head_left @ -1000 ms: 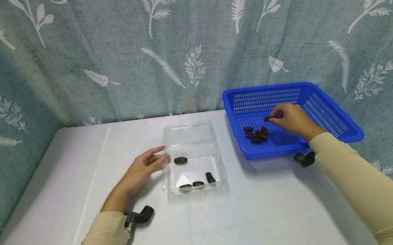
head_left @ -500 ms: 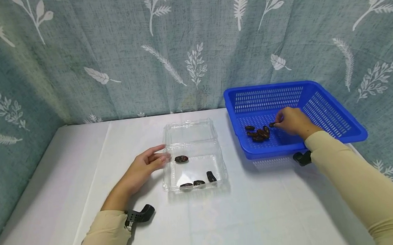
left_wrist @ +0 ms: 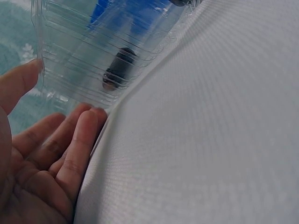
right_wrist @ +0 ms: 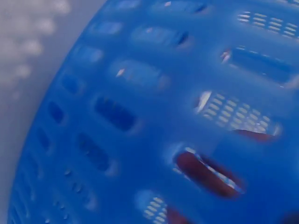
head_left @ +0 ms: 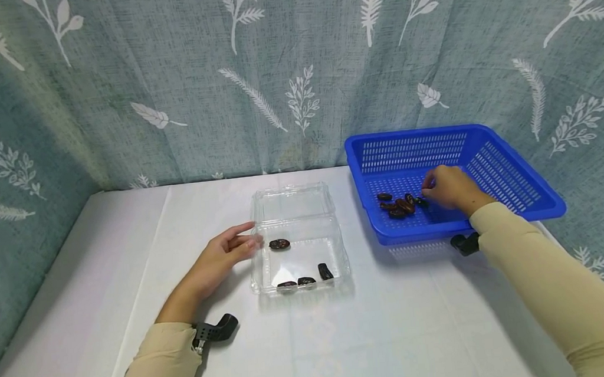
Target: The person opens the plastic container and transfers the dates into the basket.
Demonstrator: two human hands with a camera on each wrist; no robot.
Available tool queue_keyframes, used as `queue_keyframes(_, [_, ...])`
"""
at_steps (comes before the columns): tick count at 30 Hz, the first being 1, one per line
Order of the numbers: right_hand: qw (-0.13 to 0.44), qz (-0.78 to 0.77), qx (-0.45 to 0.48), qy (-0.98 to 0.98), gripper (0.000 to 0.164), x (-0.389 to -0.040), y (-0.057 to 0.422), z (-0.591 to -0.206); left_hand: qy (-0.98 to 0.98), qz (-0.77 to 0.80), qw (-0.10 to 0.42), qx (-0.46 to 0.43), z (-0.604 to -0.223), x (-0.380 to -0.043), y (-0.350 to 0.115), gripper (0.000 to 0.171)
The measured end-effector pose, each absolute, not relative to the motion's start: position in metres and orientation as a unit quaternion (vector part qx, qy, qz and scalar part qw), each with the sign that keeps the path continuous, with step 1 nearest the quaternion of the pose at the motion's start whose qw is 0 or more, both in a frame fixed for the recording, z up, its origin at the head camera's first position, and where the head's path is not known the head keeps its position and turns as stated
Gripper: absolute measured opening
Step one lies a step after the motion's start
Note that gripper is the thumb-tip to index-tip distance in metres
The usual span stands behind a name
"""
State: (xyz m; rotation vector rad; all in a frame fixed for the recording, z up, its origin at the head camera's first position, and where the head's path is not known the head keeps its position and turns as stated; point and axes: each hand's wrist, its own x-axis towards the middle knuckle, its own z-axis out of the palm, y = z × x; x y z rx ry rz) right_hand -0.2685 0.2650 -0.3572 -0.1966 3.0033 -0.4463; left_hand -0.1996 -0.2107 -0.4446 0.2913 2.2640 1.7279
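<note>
My left hand (head_left: 212,266) rests at the left side of a clear plastic clamshell box (head_left: 299,259), its lid folded back. In the left wrist view its fairly straight fingers (left_wrist: 77,154) touch the box's wall. Inside the box lie several dark dates: one date (head_left: 280,244) near the left, another date (head_left: 325,271) at the right, others along the front wall. My right hand (head_left: 448,189) is inside the blue basket (head_left: 521,195), thumb and forefinger slightly apart. Just below its fingertips a date (head_left: 421,202) lies beside a cluster of dates (head_left: 403,206). The right wrist view shows mostly basket wall (right_wrist: 187,116).
A white cloth (head_left: 346,339) covers the table. Behind it hangs a grey-green leaf-patterned curtain (head_left: 193,90). The basket's raised walls surround my right hand. Black wrist devices sit at both cuffs, the left one (head_left: 217,330) close to the cloth.
My right hand, which pinched a date, has moved slightly right and down; that date now lies lower, beside the cluster, out of the fingertips. The left hand stays at the box.
</note>
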Motion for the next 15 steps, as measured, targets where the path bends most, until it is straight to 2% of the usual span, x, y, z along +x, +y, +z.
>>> queue_keyframes(2, [0.022,-0.165,-0.074,0.983,0.026,-0.266,0.263,-0.354,0.782,0.598,0.141,0.101,-0.445,-0.2,-0.21,0.06])
queue_keyframes(9, [-0.139,-0.25,-0.144,0.947,0.019,-0.243,0.221,-0.335,0.779,0.602,0.139,0.104,-0.443,-0.201,-0.21,0.06])
queue_keyframes(15, [-0.212,-0.292,-0.239,0.902,0.012,-0.216,0.17,-0.334,0.775,0.607,0.138,0.107,-0.444,-0.201,-0.211,0.059])
